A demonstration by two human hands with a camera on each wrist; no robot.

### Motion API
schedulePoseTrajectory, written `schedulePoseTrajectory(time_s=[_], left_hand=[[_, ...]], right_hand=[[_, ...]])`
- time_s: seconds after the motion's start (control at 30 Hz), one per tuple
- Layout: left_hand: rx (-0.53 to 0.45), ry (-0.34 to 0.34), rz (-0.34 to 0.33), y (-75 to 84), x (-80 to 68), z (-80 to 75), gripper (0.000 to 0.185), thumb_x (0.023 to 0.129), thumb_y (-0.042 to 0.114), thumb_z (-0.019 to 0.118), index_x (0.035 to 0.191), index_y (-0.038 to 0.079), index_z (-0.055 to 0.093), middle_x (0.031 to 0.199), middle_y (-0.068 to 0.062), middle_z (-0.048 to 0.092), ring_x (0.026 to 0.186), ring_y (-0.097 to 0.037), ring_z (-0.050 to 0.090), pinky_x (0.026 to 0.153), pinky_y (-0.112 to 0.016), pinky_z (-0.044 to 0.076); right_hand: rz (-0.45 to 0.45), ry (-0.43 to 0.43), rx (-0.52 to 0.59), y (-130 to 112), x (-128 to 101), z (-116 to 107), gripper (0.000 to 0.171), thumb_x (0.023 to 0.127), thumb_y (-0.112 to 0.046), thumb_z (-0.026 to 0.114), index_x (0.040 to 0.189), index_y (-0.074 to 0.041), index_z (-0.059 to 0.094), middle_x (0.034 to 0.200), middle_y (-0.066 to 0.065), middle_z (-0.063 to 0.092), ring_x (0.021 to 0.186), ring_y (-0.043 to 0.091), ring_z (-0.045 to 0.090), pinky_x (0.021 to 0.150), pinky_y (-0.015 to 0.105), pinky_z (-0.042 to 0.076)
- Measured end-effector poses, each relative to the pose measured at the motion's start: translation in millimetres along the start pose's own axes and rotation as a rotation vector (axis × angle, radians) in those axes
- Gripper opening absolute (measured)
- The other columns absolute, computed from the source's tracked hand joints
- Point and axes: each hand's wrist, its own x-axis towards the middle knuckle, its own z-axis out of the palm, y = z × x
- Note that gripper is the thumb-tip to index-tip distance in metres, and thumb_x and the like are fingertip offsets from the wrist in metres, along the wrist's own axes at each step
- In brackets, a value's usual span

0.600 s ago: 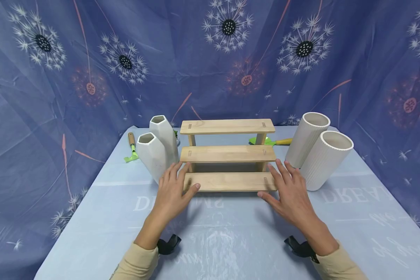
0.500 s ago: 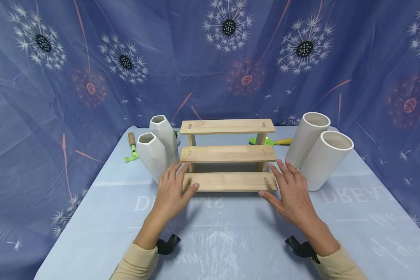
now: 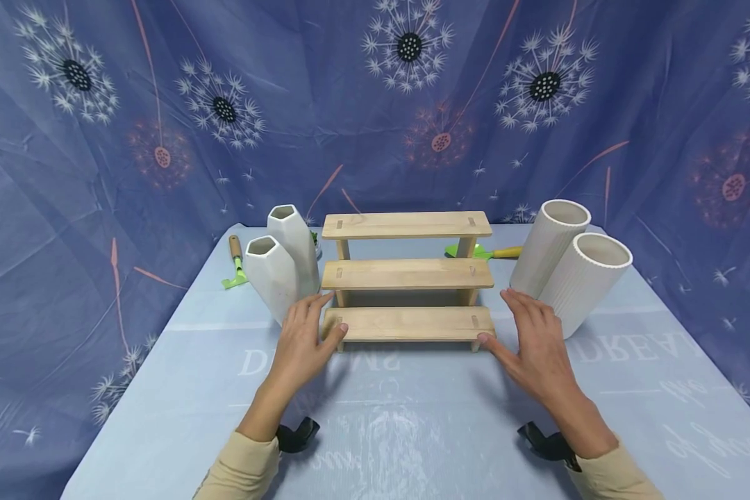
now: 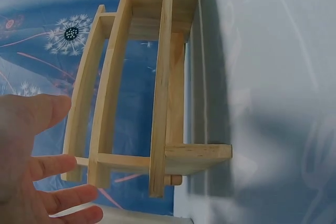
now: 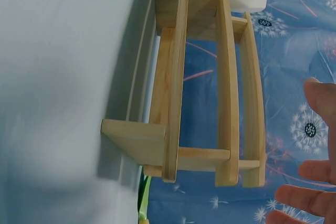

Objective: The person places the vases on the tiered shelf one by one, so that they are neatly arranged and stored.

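A three-step wooden shelf (image 3: 406,275) stands on the light blue table (image 3: 412,417), in the middle. My left hand (image 3: 309,333) is open with fingers spread at the shelf's left end, its thumb right by the lowest step. My right hand (image 3: 531,337) is open beside the right end, a small gap away. In the left wrist view the shelf (image 4: 163,103) lies just past my spread left hand (image 4: 31,171). The right wrist view shows the shelf (image 5: 176,77) with my right hand (image 5: 315,171) apart from it.
Two white faceted vases (image 3: 281,267) stand close to the shelf's left end. Two white ribbed cylinders (image 3: 575,267) lean at the right. A green hand rake (image 3: 235,262) lies back left, a green trowel (image 3: 481,253) behind the shelf. A blue dandelion curtain hangs behind.
My right hand has drawn away to the right, off the lowest step. My left hand has slid slightly back and left. The shelf's front feet now show under the lowest step.
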Motion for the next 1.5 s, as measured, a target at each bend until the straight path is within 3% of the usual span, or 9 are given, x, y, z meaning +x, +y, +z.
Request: schedulePoseTrajectory(time_s=[0.2,0.43,0.87,1.17,1.5], left_hand=[[-0.049,-0.013,-0.042,-3.4,0.3,-0.2,0.056,0.087,0.033,0.065,0.136,0.011,0.047,0.131,-0.014,0.049,0.125,-0.030,0.041,0.103,-0.050,0.035],[-0.111,-0.031,-0.082,-8.1,0.5,0.0,0.054,0.087,0.031,0.066,0.134,0.011,0.049,0.128,-0.015,0.050,0.122,-0.031,0.042,0.100,-0.052,0.036],[-0.197,-0.053,-0.151,-20.1,0.5,6.8,0.052,0.085,0.028,0.069,0.132,0.011,0.052,0.126,-0.018,0.052,0.120,-0.034,0.045,0.099,-0.054,0.035],[-0.230,-0.081,-0.199,-23.6,0.0,11.1,0.053,0.085,0.029,0.069,0.132,0.011,0.052,0.126,-0.019,0.053,0.115,-0.033,0.049,0.089,-0.046,0.043],[-0.334,-0.158,-0.262,-29.7,2.3,15.8,0.054,0.087,0.029,0.067,0.135,0.009,0.049,0.133,-0.019,0.049,0.127,-0.034,0.044,0.099,-0.050,0.044]], right_hand=[[0.008,0.064,0.035,7,-2,-4,0.071,0.079,-0.038,0.073,0.134,-0.001,0.047,0.127,0.023,0.053,0.111,0.040,0.045,0.089,0.053,0.031],[0.055,0.098,0.041,11,-4,-8,0.073,0.071,-0.020,0.080,0.133,-0.001,0.048,0.120,0.022,0.056,0.105,0.038,0.045,0.085,0.048,0.032],[0.170,0.128,0.027,20,-11,-15,0.070,0.071,-0.018,0.079,0.130,0.002,0.046,0.120,0.026,0.052,0.107,0.040,0.042,0.086,0.053,0.033],[0.247,0.139,0.026,27,-14,-20,0.068,0.073,-0.017,0.078,0.130,0.001,0.046,0.122,0.028,0.051,0.108,0.041,0.041,0.085,0.054,0.033],[0.278,0.177,0.018,34,-16,-26,0.070,0.072,-0.014,0.078,0.132,0.000,0.045,0.123,0.027,0.049,0.111,0.041,0.040,0.086,0.055,0.032]])
